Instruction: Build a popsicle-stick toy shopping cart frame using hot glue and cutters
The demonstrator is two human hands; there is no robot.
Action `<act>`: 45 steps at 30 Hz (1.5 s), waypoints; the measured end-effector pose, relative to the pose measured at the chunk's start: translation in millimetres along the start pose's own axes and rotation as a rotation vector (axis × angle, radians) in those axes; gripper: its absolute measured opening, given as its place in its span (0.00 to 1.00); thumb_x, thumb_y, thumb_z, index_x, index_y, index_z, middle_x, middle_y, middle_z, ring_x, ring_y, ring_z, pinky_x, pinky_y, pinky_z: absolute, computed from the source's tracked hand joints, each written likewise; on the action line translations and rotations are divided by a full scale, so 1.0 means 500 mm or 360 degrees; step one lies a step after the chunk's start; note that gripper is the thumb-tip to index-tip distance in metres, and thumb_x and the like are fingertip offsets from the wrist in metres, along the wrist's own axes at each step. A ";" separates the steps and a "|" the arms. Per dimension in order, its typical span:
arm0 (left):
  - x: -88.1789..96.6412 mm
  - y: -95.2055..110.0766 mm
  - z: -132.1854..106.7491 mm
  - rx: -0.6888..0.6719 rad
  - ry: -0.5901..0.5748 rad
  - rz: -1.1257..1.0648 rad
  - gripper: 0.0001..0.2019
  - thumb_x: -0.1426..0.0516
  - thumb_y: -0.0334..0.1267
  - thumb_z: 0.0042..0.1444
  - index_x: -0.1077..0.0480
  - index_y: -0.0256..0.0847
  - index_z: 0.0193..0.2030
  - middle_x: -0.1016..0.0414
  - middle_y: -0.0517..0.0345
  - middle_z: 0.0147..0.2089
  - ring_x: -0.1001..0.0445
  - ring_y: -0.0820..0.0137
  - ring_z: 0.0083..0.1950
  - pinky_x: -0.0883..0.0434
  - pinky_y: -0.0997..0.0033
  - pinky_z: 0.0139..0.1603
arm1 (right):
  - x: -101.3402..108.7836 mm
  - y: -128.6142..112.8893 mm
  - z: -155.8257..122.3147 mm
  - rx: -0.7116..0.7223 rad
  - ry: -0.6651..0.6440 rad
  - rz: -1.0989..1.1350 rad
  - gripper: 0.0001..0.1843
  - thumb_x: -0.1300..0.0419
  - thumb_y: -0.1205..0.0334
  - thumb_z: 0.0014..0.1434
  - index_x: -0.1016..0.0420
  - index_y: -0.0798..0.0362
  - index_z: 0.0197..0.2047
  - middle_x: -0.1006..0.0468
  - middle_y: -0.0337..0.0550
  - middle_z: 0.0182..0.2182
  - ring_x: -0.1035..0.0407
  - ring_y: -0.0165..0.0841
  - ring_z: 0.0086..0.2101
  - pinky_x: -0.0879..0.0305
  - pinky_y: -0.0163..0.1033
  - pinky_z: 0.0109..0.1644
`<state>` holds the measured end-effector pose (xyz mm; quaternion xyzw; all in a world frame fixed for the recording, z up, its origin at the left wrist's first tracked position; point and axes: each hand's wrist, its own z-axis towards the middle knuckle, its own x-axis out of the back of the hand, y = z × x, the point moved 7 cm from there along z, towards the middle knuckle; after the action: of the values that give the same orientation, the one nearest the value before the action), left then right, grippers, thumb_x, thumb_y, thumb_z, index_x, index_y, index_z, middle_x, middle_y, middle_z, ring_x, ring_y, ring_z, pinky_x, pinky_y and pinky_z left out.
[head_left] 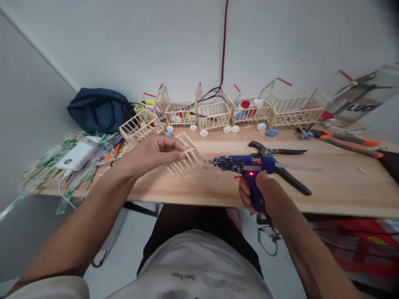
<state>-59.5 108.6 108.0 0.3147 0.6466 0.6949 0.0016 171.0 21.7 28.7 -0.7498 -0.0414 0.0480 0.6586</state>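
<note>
Right now, this looks like a gluing step. The left hand (152, 154) pinches a small stick panel (188, 150) between its thumb and fingers, with hardly any gap left for more. The panel is up over the front part of the wooden table (336, 182), tilted, in the middle of the view. The right hand (269, 193) is wrapped around the handle of a blue hot glue gun (245, 164), with its fingers curled in close and its thumb along the side. The metal tip points at the panel's edge, and I cannot tell if the two touch. I think the next move calls for a still left hand and a small, careful squeeze by the right.

The panel is flat, like a tiny fence, made of thin, pale sticks that look like wood. The gun looks like hard, smooth plastic, but its front is crusty with little yellowish bits, and a red light glows on its side. A cloudy glue stick (304, 167) pokes out of the back. Behind are little stick carts (215, 115) with round white wheels (203, 133) and red bars on their handles
</note>
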 end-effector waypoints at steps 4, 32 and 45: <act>0.001 0.000 0.001 0.0003 0.0025 0.0003 0.13 0.34 0.44 0.48 0.22 0.36 0.36 0.19 0.54 0.37 0.23 0.71 0.35 0.27 0.76 0.37 | -0.003 0.001 0.000 0.0007 -0.0024 0.0060 0.33 0.53 0.29 0.57 0.39 0.51 0.22 0.36 0.37 0.16 0.43 0.27 0.15 0.51 0.36 0.21; -0.001 -0.001 -0.001 -0.0021 -0.0005 -0.0056 0.10 0.34 0.41 0.50 0.21 0.38 0.37 0.19 0.58 0.36 0.23 0.75 0.35 0.28 0.79 0.38 | -0.001 0.002 0.002 0.0071 -0.0073 -0.0058 0.30 0.54 0.32 0.60 0.38 0.49 0.24 0.33 0.41 0.15 0.40 0.31 0.16 0.49 0.39 0.21; -0.001 0.000 -0.001 0.0005 0.0019 -0.0103 0.09 0.34 0.39 0.49 0.21 0.37 0.36 0.19 0.59 0.33 0.25 0.77 0.32 0.29 0.81 0.34 | 0.003 -0.009 -0.009 0.0094 -0.0030 -0.0116 0.29 0.54 0.35 0.62 0.39 0.51 0.24 0.34 0.37 0.15 0.40 0.28 0.17 0.48 0.36 0.22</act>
<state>-59.5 107.9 107.8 0.2894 0.6575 0.6954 0.0199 173.3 18.2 33.7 -0.7275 -0.0735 0.0323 0.6814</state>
